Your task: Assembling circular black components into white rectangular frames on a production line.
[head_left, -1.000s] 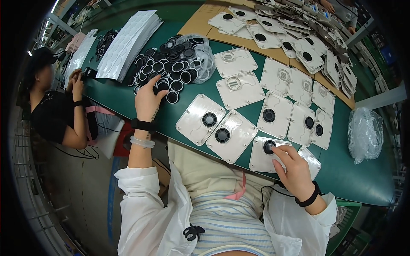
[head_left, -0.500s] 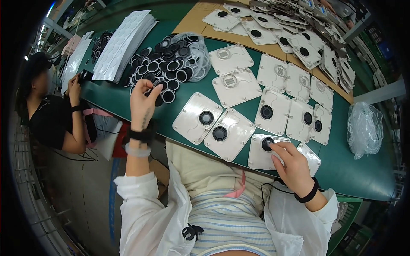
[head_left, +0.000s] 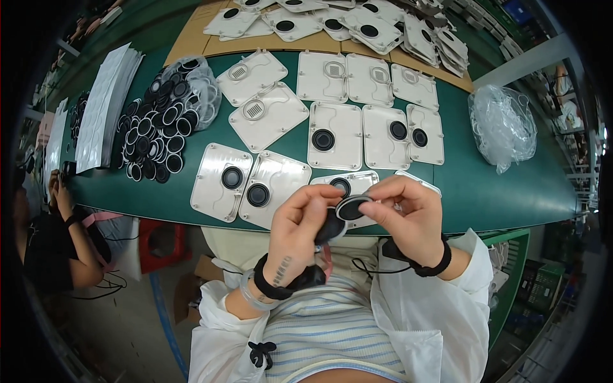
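Two hands are working close together above the near edge of the green table: the left hand is gripping a black disc, and the right hand is pinching a pale-rimmed disc just beside it; whether the discs are touching, I cannot tell. Green surface is stretching rightward from the panels toward a crumpled plastic bag, and a narrower strip is running between the disc pile and the front-left panel. Beneath the fingers, another white panel is lying partly hidden. Rows of panels are crowding the middle, while cardboard is carrying a heap of panels along the far side. Left of the pile, stacked white sheets are standing in the way, and a co-worker's forearm is showing beyond.
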{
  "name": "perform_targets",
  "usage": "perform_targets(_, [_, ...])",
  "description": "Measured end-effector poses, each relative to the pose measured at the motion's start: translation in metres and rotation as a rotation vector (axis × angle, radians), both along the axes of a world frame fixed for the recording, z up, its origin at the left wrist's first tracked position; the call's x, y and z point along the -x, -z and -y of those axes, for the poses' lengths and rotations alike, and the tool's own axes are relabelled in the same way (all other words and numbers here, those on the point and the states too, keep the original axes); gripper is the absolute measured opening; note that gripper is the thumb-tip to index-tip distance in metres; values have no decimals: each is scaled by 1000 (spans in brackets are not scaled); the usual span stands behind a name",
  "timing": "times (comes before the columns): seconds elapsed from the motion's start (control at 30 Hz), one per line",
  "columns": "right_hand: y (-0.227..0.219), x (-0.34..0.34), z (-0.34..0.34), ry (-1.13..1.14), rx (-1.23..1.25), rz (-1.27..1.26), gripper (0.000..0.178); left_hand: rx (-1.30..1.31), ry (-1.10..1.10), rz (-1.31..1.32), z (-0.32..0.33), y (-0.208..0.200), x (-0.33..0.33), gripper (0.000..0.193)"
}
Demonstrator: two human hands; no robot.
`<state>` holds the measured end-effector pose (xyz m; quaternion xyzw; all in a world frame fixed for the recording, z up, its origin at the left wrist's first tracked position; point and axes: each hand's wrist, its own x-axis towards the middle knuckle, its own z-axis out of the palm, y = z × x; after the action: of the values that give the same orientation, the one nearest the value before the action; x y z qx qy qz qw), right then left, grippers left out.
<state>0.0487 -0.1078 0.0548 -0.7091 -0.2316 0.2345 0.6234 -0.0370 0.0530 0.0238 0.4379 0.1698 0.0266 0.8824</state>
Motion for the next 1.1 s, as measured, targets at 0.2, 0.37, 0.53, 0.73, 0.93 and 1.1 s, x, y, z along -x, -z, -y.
perform_targets(0.2, [-7, 1, -2, 1, 14, -204, 15, 678, 238, 7, 1, 23, 3, 45])
perform_targets(0.37, [-3, 2, -2, -39, 55, -20, 12, 293, 264, 5, 2, 13, 5, 40])
perform_targets(0.53, [-5, 2, -3, -114, -13, -147, 12, 292, 338, 122, -1, 27, 6, 42])
perform_targets(0.73, [0, 4, -4, -119, -55, -166, 12, 325, 342, 68, -1, 24, 6, 47])
perform_targets(0.93, [3, 2, -2, -136, 34, 35, 14, 123, 288, 79, -1, 12, 8, 47])
perform_targets(1.1, [-2, 3, -6, -117, -4, 8, 18, 178, 253, 13, 1, 10, 9, 44])
